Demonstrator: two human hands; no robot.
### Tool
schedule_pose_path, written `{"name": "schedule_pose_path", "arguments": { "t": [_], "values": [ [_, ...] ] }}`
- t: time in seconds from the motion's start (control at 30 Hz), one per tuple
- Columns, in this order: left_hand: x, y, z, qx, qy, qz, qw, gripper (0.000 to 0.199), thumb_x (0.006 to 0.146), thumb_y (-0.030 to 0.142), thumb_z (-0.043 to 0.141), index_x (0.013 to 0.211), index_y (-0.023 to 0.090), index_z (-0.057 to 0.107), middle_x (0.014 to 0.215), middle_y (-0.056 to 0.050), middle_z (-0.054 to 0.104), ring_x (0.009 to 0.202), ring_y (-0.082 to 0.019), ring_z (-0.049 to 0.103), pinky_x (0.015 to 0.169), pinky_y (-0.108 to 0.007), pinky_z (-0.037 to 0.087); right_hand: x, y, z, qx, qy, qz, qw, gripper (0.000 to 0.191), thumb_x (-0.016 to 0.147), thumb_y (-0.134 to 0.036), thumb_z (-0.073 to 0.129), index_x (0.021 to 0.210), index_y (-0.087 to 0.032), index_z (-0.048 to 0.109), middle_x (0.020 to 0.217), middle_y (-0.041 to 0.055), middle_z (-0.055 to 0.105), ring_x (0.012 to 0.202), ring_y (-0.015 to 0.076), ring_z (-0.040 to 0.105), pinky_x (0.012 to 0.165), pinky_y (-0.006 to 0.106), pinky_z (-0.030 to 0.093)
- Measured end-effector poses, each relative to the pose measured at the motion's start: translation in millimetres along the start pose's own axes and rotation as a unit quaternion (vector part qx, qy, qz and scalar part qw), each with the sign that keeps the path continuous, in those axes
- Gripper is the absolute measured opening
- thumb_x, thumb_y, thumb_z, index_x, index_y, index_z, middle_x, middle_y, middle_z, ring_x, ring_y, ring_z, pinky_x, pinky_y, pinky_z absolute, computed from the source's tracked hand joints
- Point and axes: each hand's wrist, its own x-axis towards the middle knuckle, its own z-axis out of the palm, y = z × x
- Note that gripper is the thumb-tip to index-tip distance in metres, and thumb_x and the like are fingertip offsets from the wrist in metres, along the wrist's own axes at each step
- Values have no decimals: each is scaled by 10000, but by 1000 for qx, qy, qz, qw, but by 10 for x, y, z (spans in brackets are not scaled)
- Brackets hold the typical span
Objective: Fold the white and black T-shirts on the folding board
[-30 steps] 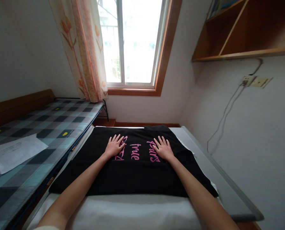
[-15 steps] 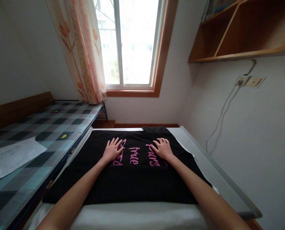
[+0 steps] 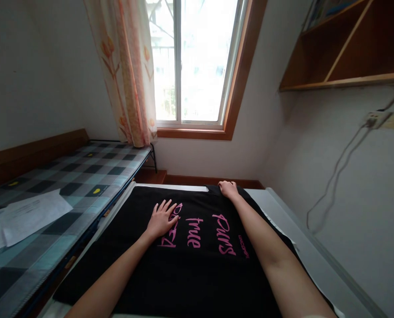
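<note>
A black T-shirt [image 3: 170,274] with pink lettering lies spread on a white surface, its far edge toward the window. My left hand [image 3: 162,218] rests flat on the shirt's printed part with its fingers spread, covering some of the letters. At the far right edge of the cloth, my right hand [image 3: 229,189] has its fingers bent down on the fabric. What its fingertips pinch is partly hidden.
The white table [image 3: 278,201] under the shirt runs along the right wall. A bed with a checked mattress [image 3: 94,170] stands at left, with paper sheets [image 3: 34,216] on it. A wooden shelf [image 3: 336,84] and a dangling cable [image 3: 329,185] are at right.
My right hand has moved from the lettering to the far edge of the shirt, its fingers now bent. The left hand stays on the print. The view has turned slightly left.
</note>
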Motion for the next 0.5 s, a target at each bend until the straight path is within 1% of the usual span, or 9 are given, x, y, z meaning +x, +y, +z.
{"name": "schedule_pose_path", "arguments": {
  "t": [0.07, 0.13, 0.27, 0.33, 0.37, 0.43, 0.5],
  "values": [
    [-1, 11, -17, -3, 0, 0, 1000, 620, 899, 632, 349, 1428, 316, 413, 1519, -38, 356, 1412, -292, 273, 1145, -523, 193, 159, 12, 44, 7, -24, 17, 1000, 386, 946, -228, 321, 1120, -246, 665, 1182, 83, 656, 1114, 214, 561, 1034, 436, 227],
    [-4, 23, -36, -5, 2, -1, 1000, 594, 902, 608, 377, 1419, 322, 424, 1512, -32, 371, 1409, -288, 281, 1143, -521, 197, 293, 35, 87, 13, -51, 50, 997, 376, 941, -224, 337, 1139, -249, 655, 1202, 82, 651, 1138, 220, 556, 1039, 458, 226],
    [-15, 48, -70, -6, 6, -6, 1000, 563, 901, 568, 420, 1408, 323, 436, 1501, -31, 390, 1403, -277, 292, 1142, -519, 198, 470, 96, 162, 23, -98, 139, 985, 358, 932, -316, 384, 1143, -223, 658, 1209, 120, 643, 1139, 275, 567, 985, 484, 308],
    [-17, 56, -80, -9, 5, -7, 1000, 558, 898, 562, 432, 1403, 323, 443, 1499, -32, 393, 1402, -278, 295, 1143, -520, 196, 518, 141, 179, 24, -101, 180, 978, 383, 917, -373, 418, 1187, -214, 638, 1244, 143, 618, 1173, 298, 545, 980, 489, 318],
    [-18, 59, -83, -11, 5, -7, 1000, 556, 898, 561, 434, 1401, 324, 445, 1498, -31, 394, 1401, -280, 296, 1143, -522, 195, 536, 172, 179, 23, -98, 198, 975, 404, 907, -395, 436, 1206, -205, 628, 1259, 161, 604, 1199, 315, 523, 992, 506, 304],
    [-16, 60, -83, -16, 6, -5, 1000, 554, 897, 557, 438, 1400, 325, 447, 1498, -29, 394, 1399, -284, 297, 1142, -525, 195, 563, 258, 165, 18, -94, 232, 968, 443, 884, -431, 471, 1210, -176, 630, 1253, 207, 592, 1238, 364, 479, 1011, 573, 255],
    [-13, 58, -78, -19, 9, -4, 1000, 551, 896, 550, 446, 1399, 325, 448, 1498, -27, 394, 1399, -286, 296, 1143, -527, 190, 583, 369, 140, 16, -95, 260, 961, 452, 860, -448, 501, 1177, -164, 651, 1216, 234, 604, 1235, 413, 468, 994, 643, 232]
  ]
}}
